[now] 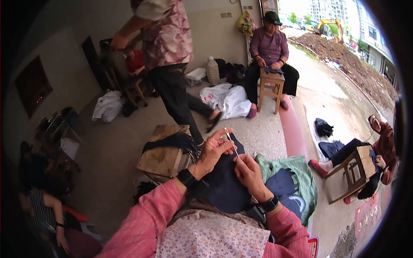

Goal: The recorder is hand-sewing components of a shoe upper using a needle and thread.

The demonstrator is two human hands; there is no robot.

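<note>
A slim, pale needle (227,134) slants between my two hands above my lap. My left hand (211,152) has closed its thumb and fingers around the upper part, and the top end sticks out past the fingertips. Lower down, the thumb and forefinger of my right hand (251,175) pinch the other end. Whether a thread runs from it is too fine to make out. Beneath both hands lies a dark navy cloth piece (228,189), over the flowered apron (211,236) on my lap.
Ahead to the left, a wooden stool (160,161) carries a bundle of black threads (174,142). A green sack (307,172) with dark cut pieces (282,182) lies right of my hand. One person (167,38) is walking past; others sit at stools (272,79) to the front and right.
</note>
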